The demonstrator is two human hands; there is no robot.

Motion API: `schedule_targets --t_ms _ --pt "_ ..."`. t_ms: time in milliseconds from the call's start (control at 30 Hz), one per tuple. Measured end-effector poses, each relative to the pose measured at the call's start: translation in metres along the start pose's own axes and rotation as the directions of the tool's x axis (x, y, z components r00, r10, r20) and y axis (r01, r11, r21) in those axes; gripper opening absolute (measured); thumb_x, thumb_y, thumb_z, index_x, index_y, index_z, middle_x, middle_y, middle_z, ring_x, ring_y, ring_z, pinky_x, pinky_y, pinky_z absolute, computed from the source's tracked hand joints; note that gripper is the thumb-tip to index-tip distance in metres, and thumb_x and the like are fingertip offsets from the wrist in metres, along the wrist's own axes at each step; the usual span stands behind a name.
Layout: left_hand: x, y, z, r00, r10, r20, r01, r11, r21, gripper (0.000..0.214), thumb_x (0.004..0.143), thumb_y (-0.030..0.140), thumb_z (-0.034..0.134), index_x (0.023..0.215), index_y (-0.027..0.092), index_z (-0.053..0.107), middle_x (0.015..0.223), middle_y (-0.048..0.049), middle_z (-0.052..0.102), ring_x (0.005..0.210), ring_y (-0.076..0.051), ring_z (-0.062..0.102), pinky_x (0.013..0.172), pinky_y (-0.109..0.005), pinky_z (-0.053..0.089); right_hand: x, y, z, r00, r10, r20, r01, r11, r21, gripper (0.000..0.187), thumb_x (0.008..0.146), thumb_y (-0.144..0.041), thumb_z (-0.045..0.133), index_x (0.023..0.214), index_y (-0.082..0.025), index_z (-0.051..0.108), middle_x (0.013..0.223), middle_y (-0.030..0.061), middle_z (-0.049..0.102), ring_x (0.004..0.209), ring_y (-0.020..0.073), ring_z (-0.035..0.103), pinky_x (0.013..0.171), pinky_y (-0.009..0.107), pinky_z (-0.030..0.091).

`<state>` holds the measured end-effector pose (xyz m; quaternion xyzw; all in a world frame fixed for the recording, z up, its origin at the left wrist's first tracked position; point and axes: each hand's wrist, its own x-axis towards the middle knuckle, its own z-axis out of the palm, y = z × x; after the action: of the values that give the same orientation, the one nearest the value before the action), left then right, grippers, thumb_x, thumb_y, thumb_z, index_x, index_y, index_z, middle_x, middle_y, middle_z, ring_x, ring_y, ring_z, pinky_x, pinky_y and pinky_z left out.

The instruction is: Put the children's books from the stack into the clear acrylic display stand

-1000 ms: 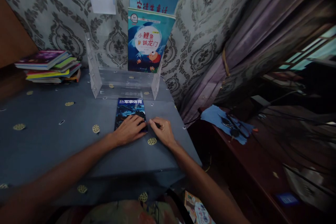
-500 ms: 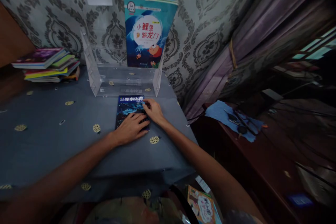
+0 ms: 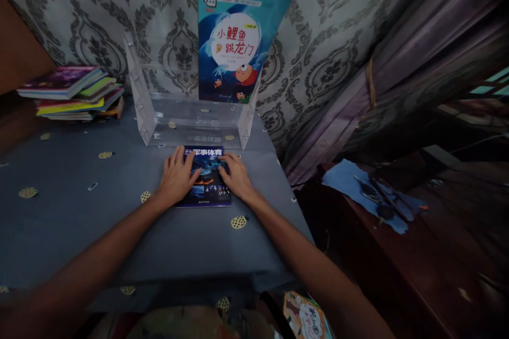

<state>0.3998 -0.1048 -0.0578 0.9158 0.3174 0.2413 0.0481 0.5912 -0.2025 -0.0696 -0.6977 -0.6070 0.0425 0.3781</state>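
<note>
At table (image 3: 79,222) centre, before the clear rack (image 3: 191,122): left hand (image 3: 177,175) and right hand (image 3: 237,176) lie flat on the dark book (image 3: 207,183), fingers spread, gripping nothing. A blue book (image 3: 238,42) already stands racked; the dark book lies outside; a stack (image 3: 71,92) sits far left.

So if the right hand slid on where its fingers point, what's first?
The right hand would probably meet the front edge of the clear stand, just past the dark book.
</note>
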Motion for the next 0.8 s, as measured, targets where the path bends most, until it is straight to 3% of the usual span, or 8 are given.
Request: schedule_targets --t_ms 100,400,500,600,700,800 --pt "0.002 -0.009 0.006 0.994 -0.094 0.051 0.092 0.995 0.028 0.053 0.098 0.043 0.048 0.142 0.015 0.043 0.145 -0.0226 0.051 0.141 -0.041 0.039 0.11 -0.059 0.034 -0.003 -0.003 0.001 0.999 -0.008 0.033 0.01 0.998 -0.061 0.031 0.092 -0.021 0.052 0.121 -0.019 0.063 0.133 0.0146 0.058 0.127 0.0299 0.052 0.11 0.048 0.04" --pt "0.005 -0.021 0.013 0.998 -0.057 0.029 0.061 0.988 -0.145 0.047 0.098 0.041 0.045 0.138 0.016 0.047 0.134 -0.0166 0.059 0.13 -0.033 0.051 0.108 -0.051 0.039 -0.004 -0.006 0.002 0.997 -0.056 0.06 0.065 0.986 -0.156 0.033 0.094 -0.019 0.049 0.122 -0.019 0.065 0.132 0.0155 0.06 0.123 0.0317 0.053 0.109 0.055 0.039" --pt "0.006 -0.022 0.013 0.998 -0.052 0.02 0.054 0.985 -0.164 0.046 0.096 0.04 0.049 0.136 0.017 0.049 0.135 -0.0162 0.059 0.132 -0.034 0.049 0.109 -0.053 0.039 -0.005 -0.007 0.001 0.997 -0.063 0.043 0.068 0.99 -0.125 0.031 0.093 -0.02 0.051 0.12 -0.021 0.066 0.128 0.0139 0.062 0.119 0.0307 0.056 0.11 0.056 0.038" --pt "0.008 -0.022 0.009 0.998 -0.055 0.015 0.057 0.954 -0.296 0.044 0.094 0.039 0.049 0.133 0.018 0.051 0.132 -0.0139 0.061 0.127 -0.031 0.053 0.108 -0.051 0.041 -0.008 -0.009 -0.002 0.999 -0.047 0.008 0.047 0.997 -0.056 0.03 0.092 -0.021 0.053 0.119 -0.022 0.066 0.125 0.0115 0.065 0.118 0.0287 0.058 0.109 0.052 0.04" --pt "0.011 -0.022 0.006 0.992 -0.126 0.019 0.117 0.842 -0.527 0.043 0.092 0.039 0.051 0.13 0.019 0.051 0.128 -0.0117 0.063 0.121 -0.029 0.058 0.106 -0.049 0.044 -0.01 -0.011 -0.005 1.0 -0.009 -0.019 0.01 0.999 0.035 0.03 0.091 -0.023 0.054 0.119 -0.021 0.067 0.125 0.0115 0.065 0.119 0.0279 0.059 0.107 0.047 0.044" --pt "0.015 -0.02 0.007 0.966 -0.256 0.044 0.191 0.582 -0.79 0.048 0.086 0.037 0.058 0.13 0.021 0.048 0.136 -0.0117 0.058 0.118 -0.026 0.062 0.104 -0.044 0.048 -0.01 -0.01 -0.007 0.998 0.033 -0.048 -0.025 0.989 0.145 0.031 0.09 -0.024 0.055 0.119 -0.024 0.066 0.125 0.0099 0.064 0.118 0.0261 0.06 0.101 0.043 0.049"
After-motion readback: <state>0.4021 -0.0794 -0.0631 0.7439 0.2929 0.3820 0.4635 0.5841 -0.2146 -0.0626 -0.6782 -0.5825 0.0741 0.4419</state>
